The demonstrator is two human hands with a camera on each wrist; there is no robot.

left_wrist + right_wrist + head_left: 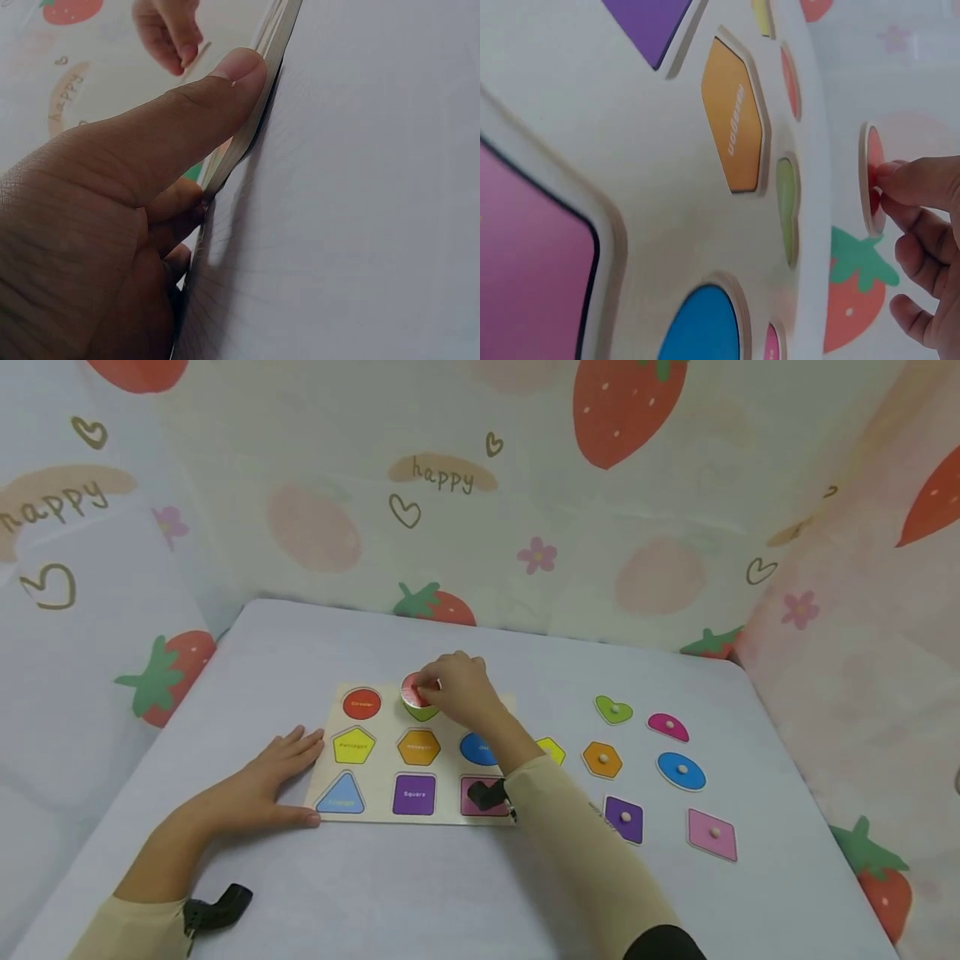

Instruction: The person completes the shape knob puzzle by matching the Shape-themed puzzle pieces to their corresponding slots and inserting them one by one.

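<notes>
A pale wooden shape-puzzle board (384,735) lies on the table, with coloured, labelled recesses such as a red circle (362,703), an orange hexagon and a purple square. Above its back row, my right hand (461,692) pinches a round red puzzle piece (409,690) between thumb and fingers. That piece (873,150) is held tilted and raised off the board in the right wrist view, overlapping the green heart recess (421,713) in the head view. My left hand (262,789) rests at the board's left edge, fingers spread, thumb (240,67) against the near corner.
Loose knobbed pieces lie right of the board: a green heart (611,713), magenta semicircle (667,727), orange hexagon (600,767), blue oval (682,779), purple square (628,832) and pink rectangle (703,828). My right forearm partly covers a yellow piece (553,750). Strawberry-print cloth (337,443) hangs behind.
</notes>
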